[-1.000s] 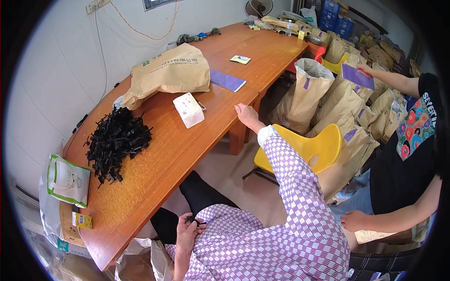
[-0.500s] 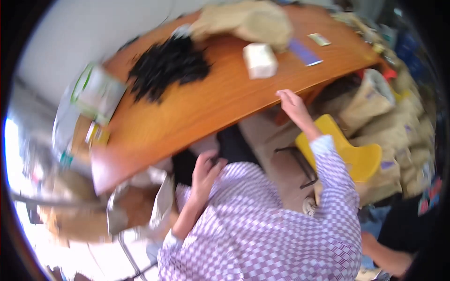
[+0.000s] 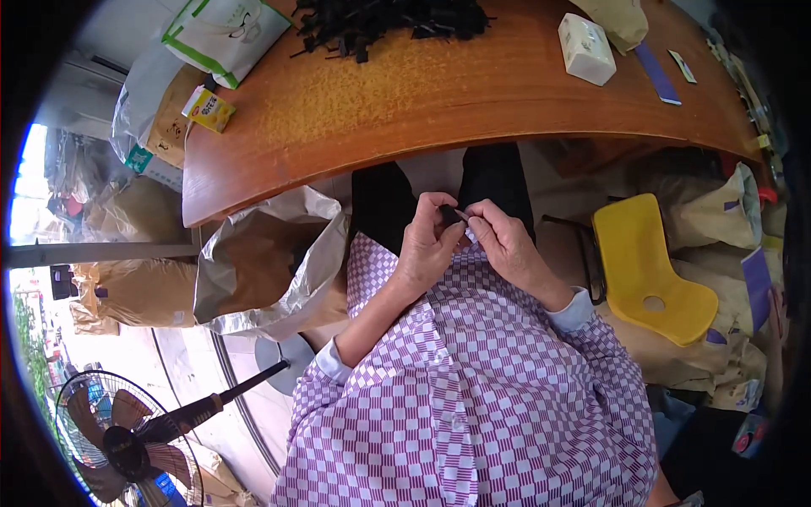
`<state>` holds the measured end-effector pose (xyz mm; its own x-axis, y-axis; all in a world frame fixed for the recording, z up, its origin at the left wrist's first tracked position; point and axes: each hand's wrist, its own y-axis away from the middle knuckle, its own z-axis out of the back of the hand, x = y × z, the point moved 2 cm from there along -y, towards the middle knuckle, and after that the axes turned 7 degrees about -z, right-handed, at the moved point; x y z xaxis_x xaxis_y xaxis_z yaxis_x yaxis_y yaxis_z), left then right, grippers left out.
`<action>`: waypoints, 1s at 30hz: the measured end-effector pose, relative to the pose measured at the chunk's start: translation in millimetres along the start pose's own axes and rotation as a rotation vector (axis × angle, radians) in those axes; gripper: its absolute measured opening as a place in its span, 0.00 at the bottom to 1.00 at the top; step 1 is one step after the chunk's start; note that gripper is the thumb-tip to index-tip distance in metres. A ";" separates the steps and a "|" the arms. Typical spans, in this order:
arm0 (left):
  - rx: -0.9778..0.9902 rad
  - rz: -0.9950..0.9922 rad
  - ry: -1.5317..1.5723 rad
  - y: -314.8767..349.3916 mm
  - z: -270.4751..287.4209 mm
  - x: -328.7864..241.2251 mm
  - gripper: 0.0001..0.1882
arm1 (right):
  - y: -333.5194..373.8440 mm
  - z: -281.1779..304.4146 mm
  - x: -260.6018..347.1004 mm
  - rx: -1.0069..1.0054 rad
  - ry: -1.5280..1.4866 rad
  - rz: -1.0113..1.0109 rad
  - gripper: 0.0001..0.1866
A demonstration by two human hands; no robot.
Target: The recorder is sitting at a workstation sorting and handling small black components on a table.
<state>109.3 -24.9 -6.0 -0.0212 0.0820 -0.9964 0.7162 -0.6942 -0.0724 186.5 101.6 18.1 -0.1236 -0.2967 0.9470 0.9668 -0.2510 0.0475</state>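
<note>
Over my lap, just before the table's near edge, both hands meet. My left hand [image 3: 427, 245] is closed around a small black piece [image 3: 448, 215] that shows between thumb and forefinger. Right beside it, my right hand [image 3: 511, 247] is closed in a pinch, its fingertips against the black piece's edge; what lies between them is mostly hidden. A pile of similar black pieces [image 3: 380, 21] lies at the far side of the wooden table [image 3: 338, 118], cut off by the view's rim.
A silver-lined open sack [image 3: 291, 291] stands left of my lap. On the table are a tissue pack [image 3: 586, 51], a purple strip [image 3: 656, 74], a yellow carton [image 3: 209, 110] and a white-green bag [image 3: 232, 38]. A yellow chair [image 3: 638, 262] stands right; a fan [image 3: 127, 452] lower left.
My right hand has come back from the table's edge to meet my left hand over my lap, going from stretched out to pinching. The view has turned, bringing the fan in.
</note>
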 end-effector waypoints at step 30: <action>-0.122 0.064 0.443 2.6 17.4 -7.5 0.07 | 1.0 -18.3 -19.0 -0.087 -0.312 -0.132 0.13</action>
<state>99.1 -39.8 0.6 0.3065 0.3581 -0.8820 0.7837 -0.6208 0.0203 185.8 90.2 -5.6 -0.1592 0.0358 0.9866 0.9227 -0.3500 0.1616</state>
